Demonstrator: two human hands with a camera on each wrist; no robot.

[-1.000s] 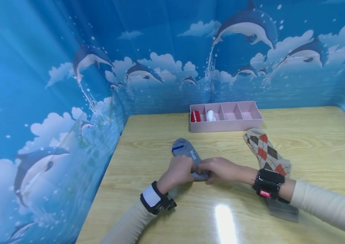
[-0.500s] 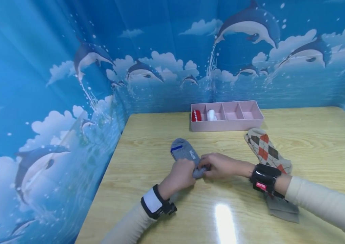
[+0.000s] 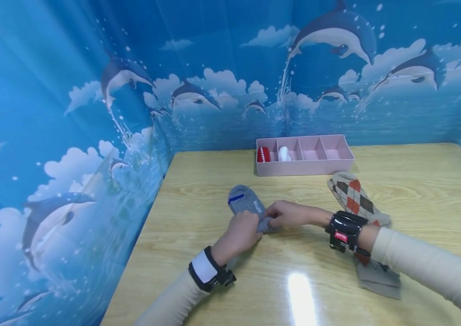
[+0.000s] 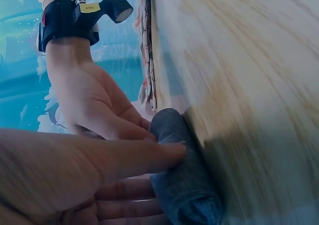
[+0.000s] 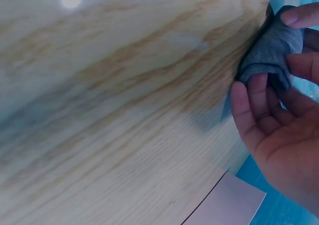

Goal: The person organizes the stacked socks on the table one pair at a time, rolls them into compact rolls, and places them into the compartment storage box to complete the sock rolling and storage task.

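Note:
A grey sock (image 3: 247, 199) with a blue stripe lies on the table in front of me, its near end rolled up. My left hand (image 3: 240, 233) holds the left side of that roll. In the left wrist view the left thumb presses on the rolled sock (image 4: 182, 180), with the other fingers around its far side. My right hand (image 3: 289, 213) grips the right end of the roll, its fingertips at the coil's open end in the right wrist view. Part of the roll is hidden by the hands.
A pink divided box (image 3: 305, 169) stands at the back, with a red rolled item (image 3: 263, 155) and a white rolled item (image 3: 283, 154) in separate compartments. An argyle sock (image 3: 356, 199) lies to the right, partly beneath my right forearm. A dolphin-print curtain (image 3: 222, 113) surrounds the table.
The near end of the grey sock has been rolled up further toward the toe. My right hand has shifted slightly away from me; the left hand has barely moved.

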